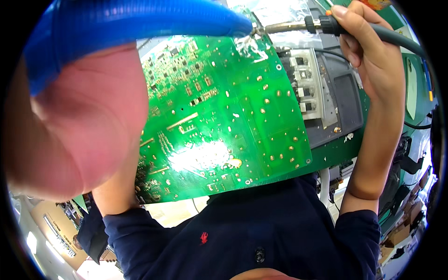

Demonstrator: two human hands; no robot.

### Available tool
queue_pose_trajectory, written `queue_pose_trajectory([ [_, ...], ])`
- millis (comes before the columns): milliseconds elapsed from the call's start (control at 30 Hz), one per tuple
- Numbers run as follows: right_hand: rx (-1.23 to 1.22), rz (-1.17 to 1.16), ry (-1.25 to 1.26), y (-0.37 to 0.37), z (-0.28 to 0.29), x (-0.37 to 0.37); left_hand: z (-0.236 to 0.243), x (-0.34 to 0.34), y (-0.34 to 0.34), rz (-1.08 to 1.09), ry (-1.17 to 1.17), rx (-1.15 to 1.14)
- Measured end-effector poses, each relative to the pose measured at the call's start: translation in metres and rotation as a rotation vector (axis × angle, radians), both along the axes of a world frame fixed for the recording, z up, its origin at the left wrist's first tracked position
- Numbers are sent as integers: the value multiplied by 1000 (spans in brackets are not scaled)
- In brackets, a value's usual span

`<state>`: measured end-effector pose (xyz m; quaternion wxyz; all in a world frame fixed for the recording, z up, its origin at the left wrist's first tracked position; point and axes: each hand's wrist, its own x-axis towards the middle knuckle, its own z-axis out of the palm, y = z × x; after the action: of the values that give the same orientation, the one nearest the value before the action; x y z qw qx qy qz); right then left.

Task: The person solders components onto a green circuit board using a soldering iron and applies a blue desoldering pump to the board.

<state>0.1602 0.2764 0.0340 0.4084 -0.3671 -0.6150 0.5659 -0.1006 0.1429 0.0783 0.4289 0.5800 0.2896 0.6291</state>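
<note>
My left hand (pixel 93 121) looms large at the left, close to the view. It is closed round a blue tube-shaped solder sucker (pixel 154 18), its fingers mostly hidden. The sucker's narrow end reaches the upper edge of a large green circuit board (pixel 247 121). From the upper right, my right hand (pixel 368 42) grips a soldering iron (pixel 331 25) by its black handle. The iron's metal tip meets the board's top right edge beside the sucker's end; glare blurs whether they touch. Solder joints and small parts cover the board's upward face.
Right of the board, a pale block with several dark parts (pixel 308 88) sits on a grey tray (pixel 345 102). Clear plastic bags (pixel 284 14) lie beyond. The iron's black cable (pixel 401 42) runs off to the right. A green work mat (pixel 336 154) lies under the tray.
</note>
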Motion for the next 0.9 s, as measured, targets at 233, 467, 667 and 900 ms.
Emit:
queue_pose_trajectory([
  [233,-154,17,-54,2,17,-3,3,8,19,-103,81,86],
  [467,20,107,-70,13,-13,10,-2,27,22,-78,180,209],
  [667,19,116,-61,14,-15,9,-3,31,22,-61,202,239],
  [900,10,140,-63,17,-16,10,-2,33,23,-69,209,240],
])
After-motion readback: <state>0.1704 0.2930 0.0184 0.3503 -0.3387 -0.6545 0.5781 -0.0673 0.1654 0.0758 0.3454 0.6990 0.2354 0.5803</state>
